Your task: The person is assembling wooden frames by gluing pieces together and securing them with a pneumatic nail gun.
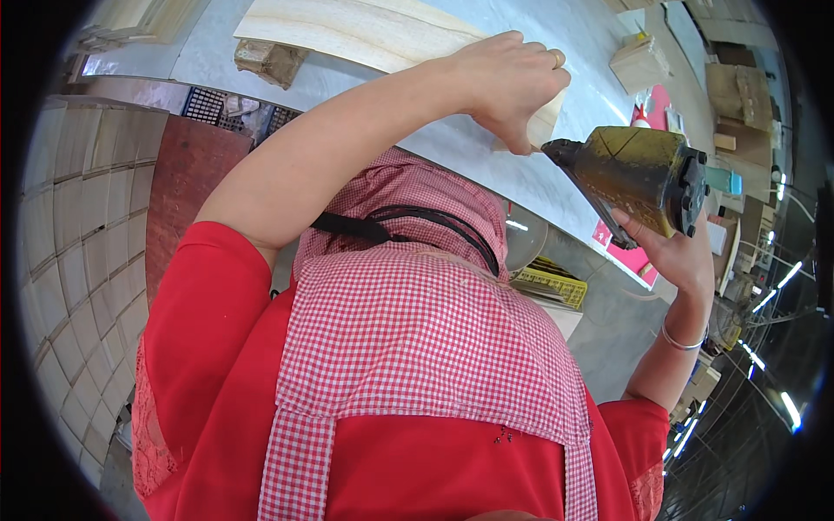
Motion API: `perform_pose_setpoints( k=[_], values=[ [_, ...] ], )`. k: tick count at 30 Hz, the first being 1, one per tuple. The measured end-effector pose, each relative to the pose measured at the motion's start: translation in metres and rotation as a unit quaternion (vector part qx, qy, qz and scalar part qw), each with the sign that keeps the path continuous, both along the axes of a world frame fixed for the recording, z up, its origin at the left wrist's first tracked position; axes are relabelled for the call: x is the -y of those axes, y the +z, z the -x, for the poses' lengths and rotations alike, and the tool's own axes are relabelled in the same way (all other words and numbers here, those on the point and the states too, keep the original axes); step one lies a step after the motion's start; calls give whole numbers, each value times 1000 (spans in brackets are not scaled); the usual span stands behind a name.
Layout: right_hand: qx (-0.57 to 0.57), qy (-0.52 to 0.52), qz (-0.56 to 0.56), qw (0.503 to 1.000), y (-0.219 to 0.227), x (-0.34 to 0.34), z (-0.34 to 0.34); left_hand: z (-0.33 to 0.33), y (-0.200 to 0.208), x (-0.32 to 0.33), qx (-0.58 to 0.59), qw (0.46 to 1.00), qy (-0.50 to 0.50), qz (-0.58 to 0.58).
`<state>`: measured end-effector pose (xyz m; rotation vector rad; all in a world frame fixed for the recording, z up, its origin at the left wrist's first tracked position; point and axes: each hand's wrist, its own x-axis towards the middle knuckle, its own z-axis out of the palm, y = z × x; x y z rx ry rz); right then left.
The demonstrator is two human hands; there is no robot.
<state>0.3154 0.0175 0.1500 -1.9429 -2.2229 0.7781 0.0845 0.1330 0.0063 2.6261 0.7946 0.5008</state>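
My left hand [517,87], with a ring on it, is closed over the right end of a pale wooden board [356,35], its thumb pressing at the near edge. A bit of pale wood [547,122] shows beyond the fingers; whether it belongs to the same board I cannot tell. My right hand [665,252] grips a worn yellow and black nail gun [638,178]. The gun lies tilted, its dark nose pointing left, right beside the wood under my left thumb. Whether the nose touches the wood is unclear. The trigger finger is hidden behind the tool.
A grey-white worktop [486,165] runs beneath the board. A brown-wrapped block [269,62] supports or sits beside the board's left part; another block [640,65] stands at the far right. Stacked pale panels [82,234] fill the left. A yellow box [552,282] sits below the worktop.
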Motion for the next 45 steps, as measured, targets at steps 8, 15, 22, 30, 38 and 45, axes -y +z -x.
perform_pose_setpoints(
  k=[8,15,22,30,38,45],
  values=[
    [5,7,-9,1000,-1,-4,-6,4,0,3,6,999,13,-34],
    [-30,-22,-47,998,1,-30,-2,9,1,8,-24,997,58,-44],
    [-25,-25,-57,998,-3,-50,-4,11,5,7,-17,998,58,-31],
    [-45,1,-8,999,-4,-64,-8,10,3,6,-21,998,60,-27],
    [-56,-11,0,998,-4,-72,-12,9,8,7,-40,998,54,-12],
    [-91,-9,-77,993,-17,-58,-22,10,4,6,-45,998,48,-22]
  ],
)
